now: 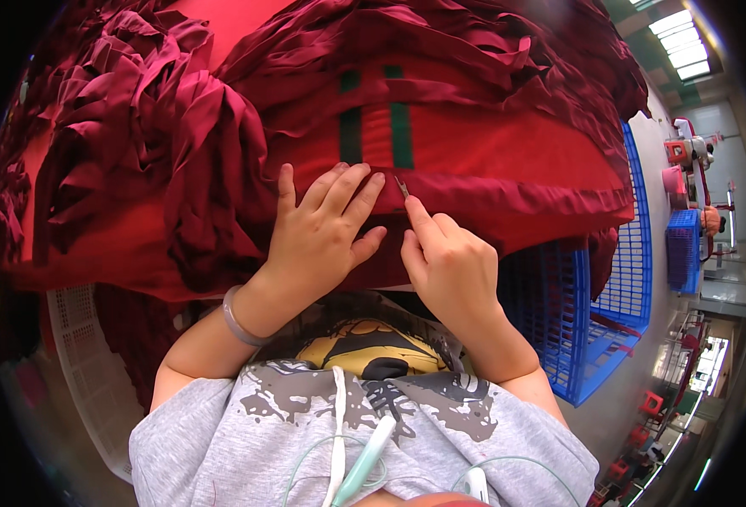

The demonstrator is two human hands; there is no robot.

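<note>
A maroon strip [517, 196] lies across the red cloth [508, 139]. The left hand [322, 221], palm down with its fingers spread flat, lies over the strip's left end. The right hand [453, 258] is closed around a small tool [402, 188], index finger along it, the metal tip at the strip, just beside the left fingertips. Beyond the strip are two green bands [401, 135] and heaped maroon fabric [128, 118]; nearer the person than the strip, a blue crate [563, 346] stands to its right
</note>
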